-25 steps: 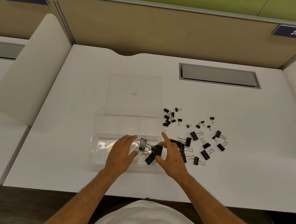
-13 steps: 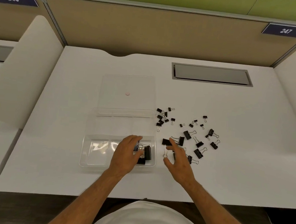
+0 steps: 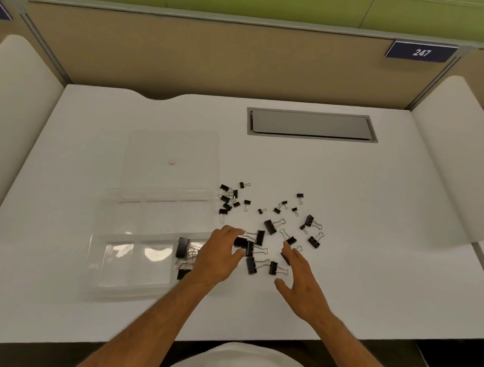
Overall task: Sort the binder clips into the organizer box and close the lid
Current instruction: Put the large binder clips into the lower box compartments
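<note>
Leaving the organizer box (image 3: pixel 127 261), our left hand (image 3: pixel 218 255) now pinches a large binder clip (image 3: pixel 240 241) on the table (image 3: pixel 375 255); right hand (image 3: pixel 302 281) hovers, fingers spread. Sorting has barely begun.

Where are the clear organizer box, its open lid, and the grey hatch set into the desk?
organizer box (image 3: pixel 96 261): head view, on its left wall.
lid (image 3: pixel 148 156): head view, on its flat clear panel.
grey hatch (image 3: pixel 310 124): head view, on its cover's middle.

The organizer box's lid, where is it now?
In the head view, the open clear lid lies flat on the desk behind the organizer box, left of the small binder clips.
</note>
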Motion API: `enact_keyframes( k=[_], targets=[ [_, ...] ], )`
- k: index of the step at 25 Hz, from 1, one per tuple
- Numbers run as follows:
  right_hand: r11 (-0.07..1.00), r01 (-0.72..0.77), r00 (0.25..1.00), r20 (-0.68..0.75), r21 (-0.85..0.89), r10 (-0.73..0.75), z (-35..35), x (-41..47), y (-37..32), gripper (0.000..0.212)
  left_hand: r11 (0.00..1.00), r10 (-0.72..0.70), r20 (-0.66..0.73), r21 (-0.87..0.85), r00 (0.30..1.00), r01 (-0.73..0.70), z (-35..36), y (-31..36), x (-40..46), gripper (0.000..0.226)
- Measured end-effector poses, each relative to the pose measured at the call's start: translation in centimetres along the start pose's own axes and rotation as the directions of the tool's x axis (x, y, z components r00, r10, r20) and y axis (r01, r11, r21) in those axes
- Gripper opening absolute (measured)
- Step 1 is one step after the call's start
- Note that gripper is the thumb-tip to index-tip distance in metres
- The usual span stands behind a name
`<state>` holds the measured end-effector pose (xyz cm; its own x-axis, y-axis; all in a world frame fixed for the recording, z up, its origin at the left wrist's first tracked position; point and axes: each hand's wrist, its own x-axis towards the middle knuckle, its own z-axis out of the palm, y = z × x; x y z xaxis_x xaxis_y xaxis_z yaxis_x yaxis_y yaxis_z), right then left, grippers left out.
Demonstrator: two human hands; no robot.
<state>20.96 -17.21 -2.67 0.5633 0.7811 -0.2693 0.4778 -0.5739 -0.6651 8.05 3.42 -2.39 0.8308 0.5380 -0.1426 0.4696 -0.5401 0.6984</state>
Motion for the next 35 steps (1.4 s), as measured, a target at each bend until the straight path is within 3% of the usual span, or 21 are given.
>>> enact_keyframes(
  k=[4,10,19,22,25,30,35],
  targets=[
    [1.000,0.005,1.000,-0.004,0.016,-0.005,-3.4,0.9,2.6,0.081,0.989,-0.107,0.065,0.111,0.992,0.099,2.3,0.3,2.4,0.044],
    [1.000,0.006,1.000,0.029,0.021,-0.006,-6.3,1.5,6.5,0.078,0.930,-0.264,0.025,0.271,0.964,0.248,4.5,0.8,3.3,0.036],
    [0.994,0.026,0.999,0.022,0.106,-0.028,-7.0,2.3,6.5,0.078,0.920,-0.270,-0.036,0.287,0.962,0.268,4.9,1.3,2.6,0.020],
    [0.987,0.002,1.000,0.023,0.160,-0.006,-6.4,2.3,5.1,0.079,0.959,-0.209,-0.068,0.180,0.976,0.218,3.8,2.3,1.9,0.036],
    [0.978,0.025,0.999,0.023,0.206,-0.031,-4.9,2.8,3.1,0.068,0.993,-0.114,-0.080,-0.032,0.990,0.111,1.8,4.0,0.7,0.056],
    [0.967,0.085,0.983,0.140,0.241,-0.121,-1.9,4.4,-3.5,0.062,0.961,-0.112,-0.071,-0.262,0.991,0.089,-2.2,4.6,-1.4,0.085],
    [0.893,0.012,0.972,0.205,0.450,-0.117,1.8,4.7,-8.2,0.063,0.925,-0.075,-0.033,-0.375,0.997,0.057,-5.1,2.2,-3.0,0.087]
  ],
)
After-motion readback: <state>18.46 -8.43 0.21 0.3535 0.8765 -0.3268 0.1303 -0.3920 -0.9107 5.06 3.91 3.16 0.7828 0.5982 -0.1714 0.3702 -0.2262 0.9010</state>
